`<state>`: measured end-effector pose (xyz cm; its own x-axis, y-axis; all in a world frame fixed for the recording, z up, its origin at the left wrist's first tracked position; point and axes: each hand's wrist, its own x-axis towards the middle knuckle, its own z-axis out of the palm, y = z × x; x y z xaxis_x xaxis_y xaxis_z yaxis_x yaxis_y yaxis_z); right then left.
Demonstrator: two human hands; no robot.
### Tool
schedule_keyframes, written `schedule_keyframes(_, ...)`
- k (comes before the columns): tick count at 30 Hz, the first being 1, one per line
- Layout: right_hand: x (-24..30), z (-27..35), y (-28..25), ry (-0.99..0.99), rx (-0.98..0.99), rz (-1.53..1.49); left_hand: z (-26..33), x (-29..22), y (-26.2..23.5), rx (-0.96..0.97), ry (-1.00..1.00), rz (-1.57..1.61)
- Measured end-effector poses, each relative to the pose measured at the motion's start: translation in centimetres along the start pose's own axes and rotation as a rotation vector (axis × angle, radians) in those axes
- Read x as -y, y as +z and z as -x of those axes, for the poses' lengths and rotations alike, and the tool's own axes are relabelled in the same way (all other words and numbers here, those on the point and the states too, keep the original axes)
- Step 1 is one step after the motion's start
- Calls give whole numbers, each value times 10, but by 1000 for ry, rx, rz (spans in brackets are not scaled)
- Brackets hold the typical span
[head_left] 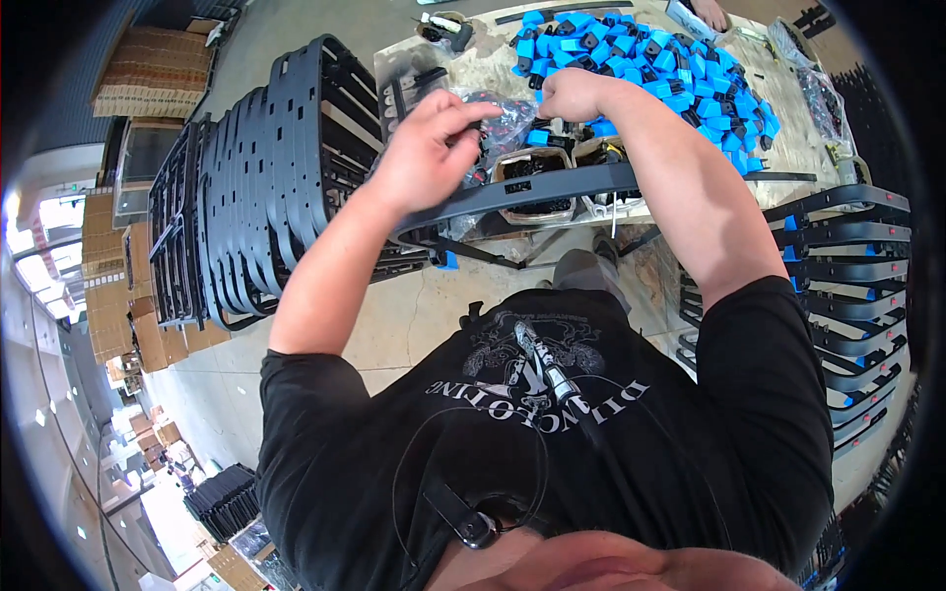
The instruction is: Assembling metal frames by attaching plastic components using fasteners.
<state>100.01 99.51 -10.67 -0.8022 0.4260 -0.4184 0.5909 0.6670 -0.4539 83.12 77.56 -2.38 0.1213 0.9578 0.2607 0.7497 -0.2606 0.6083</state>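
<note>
My left hand (432, 148) hovers above the near left part of the table, index finger stretched out and thumb apart, with nothing seen in it. Beneath its fingertips lies a clear plastic bag (514, 120) with small parts inside. My right hand (576, 96) is closed beside that bag, at the near edge of a large heap of blue and black plastic pieces (645, 64); whatever its fingers hold is hidden. A long black bar (562, 184) with a slot crosses the table's front edge, below both hands. Just behind it stand two open containers of small dark parts, one left (532, 169) and one right (601, 153).
A row of black slotted frames (251, 167) stands at the left. More black frames with blue pieces (847, 295) are stacked at the right. Another person's hand (709, 14) shows at the table's far side. Cardboard stacks (153, 69) stand far left.
</note>
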Motion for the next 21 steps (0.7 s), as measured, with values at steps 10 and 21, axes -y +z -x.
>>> schedule_keyframes(10, -1, -5, 0, -5, -34, 11, 28, -59, 31, -104, -108, 73)
schedule_keyframes(21, -5, -3, 5, 10, -93, -9, 45, -54, 38, -153, -219, 53)
